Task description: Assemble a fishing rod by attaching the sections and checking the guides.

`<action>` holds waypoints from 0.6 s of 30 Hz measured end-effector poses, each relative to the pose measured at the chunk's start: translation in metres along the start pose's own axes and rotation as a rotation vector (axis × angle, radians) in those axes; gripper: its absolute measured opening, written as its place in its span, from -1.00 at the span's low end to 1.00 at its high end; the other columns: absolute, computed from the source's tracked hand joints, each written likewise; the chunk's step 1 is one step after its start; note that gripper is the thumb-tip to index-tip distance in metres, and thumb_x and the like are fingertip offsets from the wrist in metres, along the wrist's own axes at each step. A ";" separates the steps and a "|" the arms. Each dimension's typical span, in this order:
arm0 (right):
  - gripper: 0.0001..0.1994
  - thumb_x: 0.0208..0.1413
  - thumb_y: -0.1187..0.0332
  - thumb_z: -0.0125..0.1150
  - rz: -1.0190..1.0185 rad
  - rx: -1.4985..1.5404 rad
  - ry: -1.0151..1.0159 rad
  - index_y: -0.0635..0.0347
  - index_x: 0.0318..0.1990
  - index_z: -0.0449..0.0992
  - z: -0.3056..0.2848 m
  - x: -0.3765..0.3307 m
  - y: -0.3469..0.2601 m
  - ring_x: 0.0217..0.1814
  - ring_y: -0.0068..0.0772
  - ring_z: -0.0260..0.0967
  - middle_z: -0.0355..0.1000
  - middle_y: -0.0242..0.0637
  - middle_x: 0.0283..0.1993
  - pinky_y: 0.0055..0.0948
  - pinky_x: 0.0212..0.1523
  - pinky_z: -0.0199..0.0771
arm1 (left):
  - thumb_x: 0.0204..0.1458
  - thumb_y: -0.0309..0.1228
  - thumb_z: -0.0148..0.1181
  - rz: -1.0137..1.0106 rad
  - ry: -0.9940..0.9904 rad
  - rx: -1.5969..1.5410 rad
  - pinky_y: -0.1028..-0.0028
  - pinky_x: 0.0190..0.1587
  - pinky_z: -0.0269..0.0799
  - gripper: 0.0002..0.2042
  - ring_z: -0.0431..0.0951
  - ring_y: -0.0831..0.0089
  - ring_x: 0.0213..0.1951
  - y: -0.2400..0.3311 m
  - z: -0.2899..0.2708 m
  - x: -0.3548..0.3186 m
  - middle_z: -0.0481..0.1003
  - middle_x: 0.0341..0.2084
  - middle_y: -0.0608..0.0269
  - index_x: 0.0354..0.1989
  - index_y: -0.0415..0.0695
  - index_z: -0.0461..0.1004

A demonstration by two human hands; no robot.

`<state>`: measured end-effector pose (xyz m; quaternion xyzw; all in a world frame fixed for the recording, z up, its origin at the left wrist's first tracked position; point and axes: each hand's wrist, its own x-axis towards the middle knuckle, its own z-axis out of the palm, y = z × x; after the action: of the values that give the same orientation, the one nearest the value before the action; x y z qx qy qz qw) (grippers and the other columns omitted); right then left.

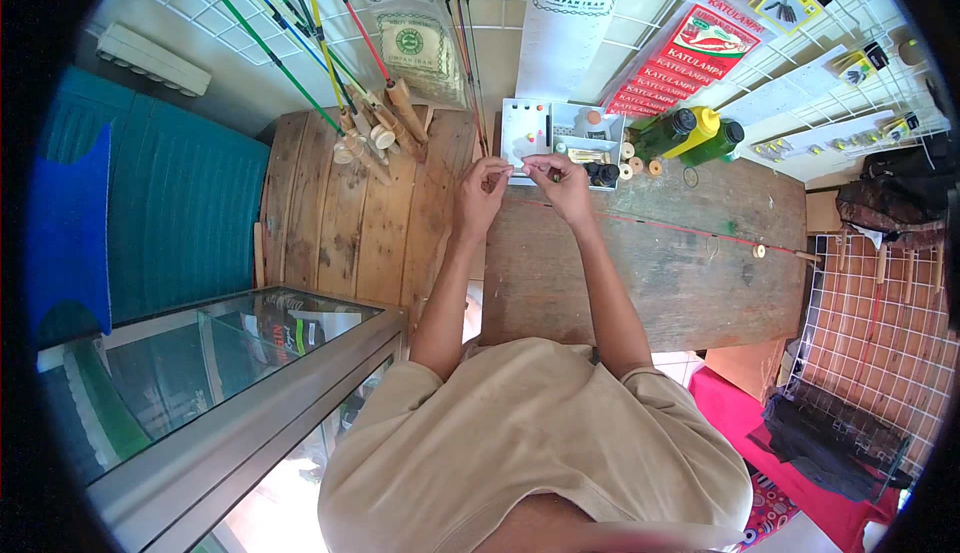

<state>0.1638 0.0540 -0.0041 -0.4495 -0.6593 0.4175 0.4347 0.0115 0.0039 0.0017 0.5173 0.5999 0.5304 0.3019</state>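
Note:
My left hand (483,189) and my right hand (563,191) are close together over the near edge of a white box (526,118). On each, thumb and fingertips are pinched together, with the fingertips nearly meeting. Whatever is between them is too small to make out. Small coloured pieces dot the box's left part. Its right part is divided into compartments holding a small bottle (593,123) and dark round items. A thin red fishing rod (650,220) lies across the dark wooden table (640,283), running right from beside my right hand.
Wooden spools (627,151) and green and yellow bottles (705,133) stand right of the box. Another spool (758,251) sits near the table's right end. Fishing rods with wooden handles (405,113) lean at the left. A glass case (240,353) stands at lower left.

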 end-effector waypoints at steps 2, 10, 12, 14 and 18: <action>-0.82 -0.03 0.43 0.33 0.109 0.112 -0.013 0.14 -0.22 0.62 0.003 -0.004 0.000 -0.37 -0.60 0.34 0.54 -0.32 -0.35 -0.57 -0.33 0.33 | 0.00 -0.50 0.22 0.031 -0.035 0.169 0.47 -0.36 0.40 -0.86 0.50 0.41 -0.41 -0.003 -0.004 -0.001 0.55 -0.42 0.17 -0.25 -0.18 0.52; -0.84 0.04 0.47 0.29 0.271 0.442 0.038 0.26 -0.21 0.61 0.004 -0.016 -0.004 -0.33 -0.73 0.35 0.53 -0.43 -0.31 -0.69 -0.31 0.34 | -0.03 -0.48 0.24 0.145 0.007 0.176 0.42 -0.31 0.38 -0.90 0.45 0.37 -0.41 0.006 0.001 -0.003 0.52 -0.47 0.25 -0.32 -0.15 0.55; -0.84 0.05 0.48 0.28 0.293 0.466 0.042 0.27 -0.20 0.60 0.002 -0.018 -0.005 -0.32 -0.74 0.36 0.53 -0.43 -0.30 -0.71 -0.32 0.34 | -0.03 -0.48 0.24 0.114 0.011 0.168 0.41 -0.30 0.37 -0.91 0.44 0.37 -0.42 0.008 0.001 -0.003 0.51 -0.49 0.25 -0.33 -0.15 0.54; -0.83 0.06 0.49 0.27 0.277 0.518 0.040 0.28 -0.18 0.60 0.002 -0.018 -0.007 -0.31 -0.74 0.37 0.53 -0.43 -0.28 -0.71 -0.32 0.35 | -0.03 -0.48 0.23 0.138 0.001 0.181 0.41 -0.29 0.35 -0.93 0.43 0.37 -0.44 0.009 0.002 -0.003 0.50 -0.50 0.27 -0.36 -0.14 0.52; -0.84 0.07 0.49 0.26 0.318 0.540 0.054 0.29 -0.18 0.59 0.001 -0.019 -0.009 -0.29 -0.73 0.38 0.53 -0.41 -0.28 -0.70 -0.29 0.36 | -0.04 -0.48 0.23 0.149 -0.015 0.186 0.41 -0.27 0.32 -0.94 0.42 0.38 -0.44 0.012 0.002 -0.002 0.50 -0.50 0.30 -0.38 -0.13 0.51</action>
<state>0.1645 0.0338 0.0005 -0.4262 -0.4343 0.6282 0.4850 0.0176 0.0016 0.0117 0.5901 0.6043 0.4894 0.2169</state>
